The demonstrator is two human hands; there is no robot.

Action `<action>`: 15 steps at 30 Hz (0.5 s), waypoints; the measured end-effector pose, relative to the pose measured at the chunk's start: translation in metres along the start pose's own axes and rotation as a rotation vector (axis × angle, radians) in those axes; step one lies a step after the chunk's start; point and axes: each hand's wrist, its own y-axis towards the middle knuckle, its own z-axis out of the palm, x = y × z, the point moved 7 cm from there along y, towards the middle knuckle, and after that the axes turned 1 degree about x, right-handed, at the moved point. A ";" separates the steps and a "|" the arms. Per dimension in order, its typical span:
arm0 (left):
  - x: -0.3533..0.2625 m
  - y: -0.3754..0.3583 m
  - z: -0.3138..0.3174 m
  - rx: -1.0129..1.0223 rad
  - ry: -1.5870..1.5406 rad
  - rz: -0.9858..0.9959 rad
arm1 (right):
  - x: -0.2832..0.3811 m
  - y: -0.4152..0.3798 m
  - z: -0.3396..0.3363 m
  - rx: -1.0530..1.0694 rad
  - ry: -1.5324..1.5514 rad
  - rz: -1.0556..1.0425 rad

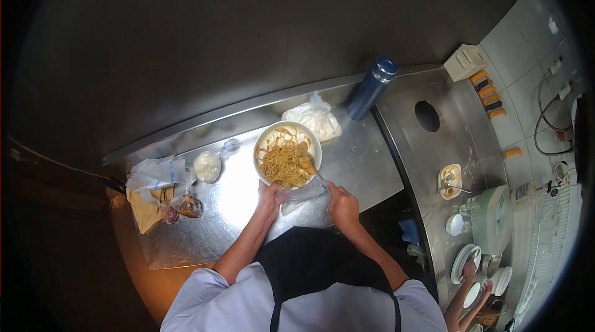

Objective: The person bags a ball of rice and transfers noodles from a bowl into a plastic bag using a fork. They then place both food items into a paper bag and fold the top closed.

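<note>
A white bowl (256, 157) of noodles (282, 161) stands on the steel table, near its middle. At the bowl's near left edge is my left hand (270, 198), its fingers closed on some clear plastic beside the rim. My right hand (343, 205), to the right of the bowl, is closed round the handle of a utensil (319, 175) whose far end reaches into the noodles. Between my hands, a clear plastic bag (302, 198) lies against the bowl's near side. Behind the bowl sits a knotted bag with white contents (316, 119).
A blue flask (372, 89) stands at the back right. Several bags and a yellow cloth (144, 210) lie at the left, near a bagged white ball (207, 166). On the right counter are a food tray (450, 181), plates (462, 264) and another person's hands (470, 270).
</note>
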 end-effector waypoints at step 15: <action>-0.007 -0.020 0.013 0.099 0.132 -0.010 | -0.023 0.039 0.027 0.782 1.324 0.723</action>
